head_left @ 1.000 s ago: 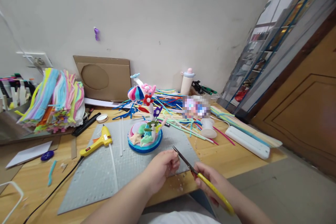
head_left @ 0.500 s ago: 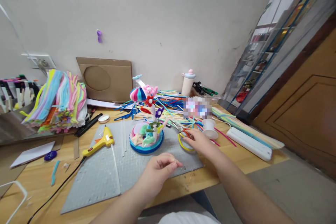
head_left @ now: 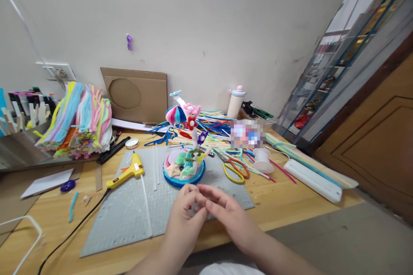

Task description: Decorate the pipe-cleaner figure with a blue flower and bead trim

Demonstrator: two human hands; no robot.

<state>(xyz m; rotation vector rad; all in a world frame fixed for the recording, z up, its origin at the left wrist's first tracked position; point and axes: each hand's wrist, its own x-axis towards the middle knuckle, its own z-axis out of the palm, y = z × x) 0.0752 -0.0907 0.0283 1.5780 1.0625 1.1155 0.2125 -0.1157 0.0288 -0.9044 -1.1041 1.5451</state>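
Note:
My left hand (head_left: 189, 212) and my right hand (head_left: 227, 210) meet above the front of the grey cutting mat (head_left: 122, 219). Fingertips of both are pinched together; whatever lies between them is too small or hidden to make out. Just beyond them stands a pipe-cleaner ornament on a round blue base (head_left: 169, 178), with a striped balloon shape (head_left: 176, 114), a red flower (head_left: 191, 123) and a purple flower (head_left: 202, 138). The scissors (head_left: 235, 171), with orange and yellow handles, rest to the right of it, touched by neither hand.
A yellow hot glue gun (head_left: 127, 175) lies left on the mat, its black cord trailing forward. Bundled pipe cleaners (head_left: 77, 120) stand at left. Loose pipe cleaners, a clear spool (head_left: 263, 161), a bottle (head_left: 236, 102) and a white power strip (head_left: 312, 180) occupy the right side.
My right hand has let go of the scissors, which now lie on the mat, and has come left to meet my left hand. The view has shifted slightly.

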